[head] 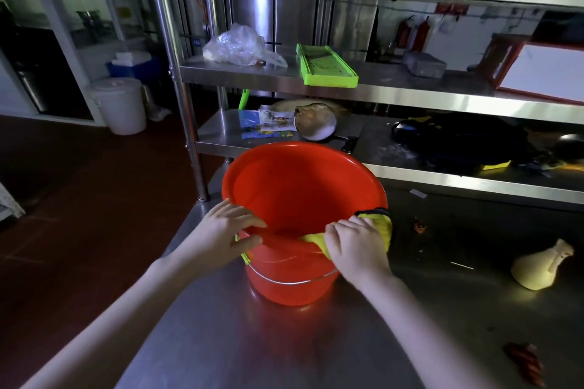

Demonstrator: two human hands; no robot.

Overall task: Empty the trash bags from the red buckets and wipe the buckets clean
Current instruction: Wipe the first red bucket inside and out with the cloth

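Observation:
A red bucket [300,193] stands upright on the steel table [252,341], its wire handle hanging down at the front. No bag shows inside it. My left hand [226,232] holds the near-left rim, thumb on the outside wall and fingers lying along the rim. My right hand [354,246] grips a yellow cloth [377,223] with a dark edge, pressed over the near-right rim. Part of the cloth is hidden under that hand.
A steel rack rises just behind the bucket, with a clear plastic bag [237,46], a green tray [325,68], a pan [316,123] and dark items on its shelves. On the table to the right lie a yellow cloth bundle [537,265] and a red scrap [524,361]. A white lidded bucket [121,104] stands on the floor at left.

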